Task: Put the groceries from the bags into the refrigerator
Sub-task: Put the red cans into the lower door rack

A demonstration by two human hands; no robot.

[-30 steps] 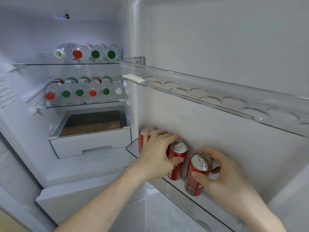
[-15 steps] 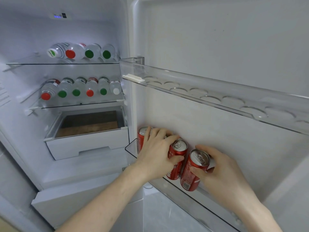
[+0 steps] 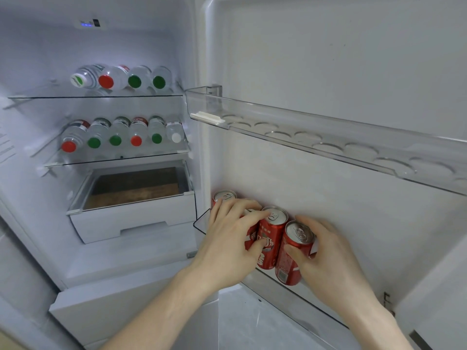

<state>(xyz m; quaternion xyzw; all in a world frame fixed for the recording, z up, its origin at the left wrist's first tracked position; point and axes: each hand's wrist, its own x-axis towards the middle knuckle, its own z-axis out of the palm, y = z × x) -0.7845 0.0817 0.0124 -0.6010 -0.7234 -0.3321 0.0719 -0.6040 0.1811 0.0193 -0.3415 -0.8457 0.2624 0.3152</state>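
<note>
Red soda cans stand in a row in the lower door shelf (image 3: 275, 281) of the open refrigerator. My left hand (image 3: 231, 238) grips one can that it mostly hides, its thumb lying against the middle can (image 3: 271, 238). My right hand (image 3: 326, 253) holds the rightmost can (image 3: 293, 256), fingers behind it and thumb on its front, tight against the middle can. Another can (image 3: 223, 197) shows its top at the shelf's far left end, behind my left fingers.
Water bottles lie on their sides on the upper glass shelf (image 3: 96, 96) and the lower glass shelf (image 3: 116, 159). A white drawer (image 3: 131, 218) sits below. The clear upper door shelf (image 3: 328, 140) with round egg hollows juts out above my hands.
My right hand has slid its can leftward along the door shelf until it sits against the middle can. My left hand has stayed on its can.
</note>
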